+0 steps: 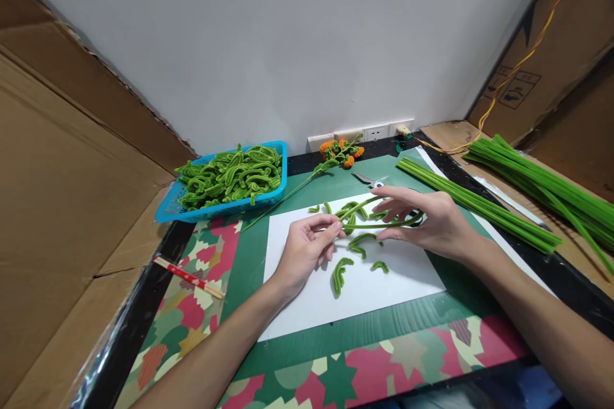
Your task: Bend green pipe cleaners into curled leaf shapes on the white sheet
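Observation:
A green pipe cleaner (371,226) is bent back in a long loop between my hands. My left hand (309,246) pinches it at the left, where its two strands come together. At the curved right end, my right hand (426,217) holds the loop between thumb and fingers. Beneath them lies a white sheet of paper (307,307) with several short curled green pieces (339,276) on it. Scissors (368,181) rest behind my right hand, blades pointing to the far left; their handles are mostly hidden by the hand.
A blue basket (284,172) heaped with curled green pieces stands at the back left. Beside it lies an orange-flowered pipe-cleaner stem (338,156). Chopsticks in a red wrapper (189,277) are at left. Straight green pipe cleaners (480,204) lie at right, with a larger bundle (551,179) beyond.

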The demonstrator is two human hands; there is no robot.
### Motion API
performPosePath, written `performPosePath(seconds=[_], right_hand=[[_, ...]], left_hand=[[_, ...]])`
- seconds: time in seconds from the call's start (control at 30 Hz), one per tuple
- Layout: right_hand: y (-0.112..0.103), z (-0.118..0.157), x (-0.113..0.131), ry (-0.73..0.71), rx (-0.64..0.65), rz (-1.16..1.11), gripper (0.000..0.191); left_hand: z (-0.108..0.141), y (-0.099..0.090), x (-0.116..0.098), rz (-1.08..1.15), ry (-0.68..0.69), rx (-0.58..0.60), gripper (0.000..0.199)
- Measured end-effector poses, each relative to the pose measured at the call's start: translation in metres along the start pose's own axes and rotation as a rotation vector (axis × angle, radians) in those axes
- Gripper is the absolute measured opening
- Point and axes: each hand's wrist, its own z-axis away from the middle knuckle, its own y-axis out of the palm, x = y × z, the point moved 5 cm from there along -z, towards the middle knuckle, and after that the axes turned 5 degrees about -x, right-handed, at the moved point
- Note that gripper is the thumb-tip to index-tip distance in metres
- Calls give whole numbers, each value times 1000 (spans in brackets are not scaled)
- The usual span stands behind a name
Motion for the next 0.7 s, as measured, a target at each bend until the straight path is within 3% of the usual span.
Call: performPosePath(seconds=[0.23, 0.43, 0.7], right_hand=[[3, -1, 1, 63, 81, 3, 52], [3, 0, -2, 70, 54, 24, 50], [0, -1, -1, 73, 14, 46, 31]], left_hand=[[-1, 0, 1, 18, 13, -12, 39], [-1, -1, 2, 30, 20, -19, 39], [-1, -1, 0, 54, 30, -14, 39]])
